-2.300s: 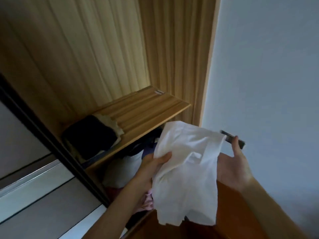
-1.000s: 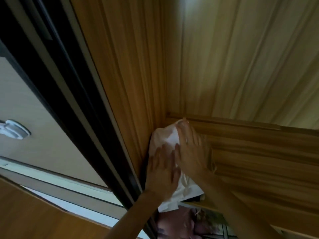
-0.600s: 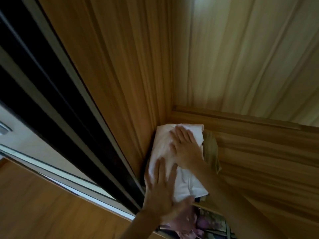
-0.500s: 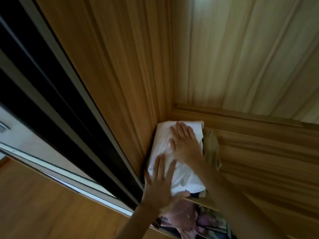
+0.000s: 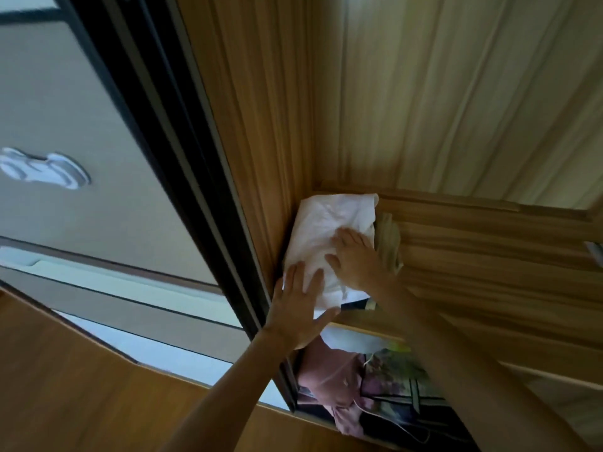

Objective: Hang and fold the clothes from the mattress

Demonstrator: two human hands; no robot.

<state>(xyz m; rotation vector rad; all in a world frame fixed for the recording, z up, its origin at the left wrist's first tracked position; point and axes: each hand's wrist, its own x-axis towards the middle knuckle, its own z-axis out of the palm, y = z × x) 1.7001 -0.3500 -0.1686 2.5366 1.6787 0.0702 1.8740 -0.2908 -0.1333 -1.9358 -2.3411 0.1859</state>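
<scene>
A folded white garment (image 5: 329, 230) lies on the wooden wardrobe shelf (image 5: 489, 256), pushed into the left corner against the side panel. My left hand (image 5: 298, 305) rests flat on its near edge with fingers spread. My right hand (image 5: 354, 256) lies flat on the middle of it, fingers straight. A folded beige garment (image 5: 388, 238) shows just right of the white one, partly covered by it.
Below the shelf hang clothes, a pink one (image 5: 326, 383) and a patterned one (image 5: 401, 376). The dark frame of a sliding door (image 5: 182, 151) runs down the left, with its grey panel and a white handle (image 5: 42, 169). A wooden board (image 5: 65, 386) is at the bottom left.
Both hands have slid back toward me along the white garment, which now lies flatter and further into the corner. Earlier I held it loose in front of the wardrobe.
</scene>
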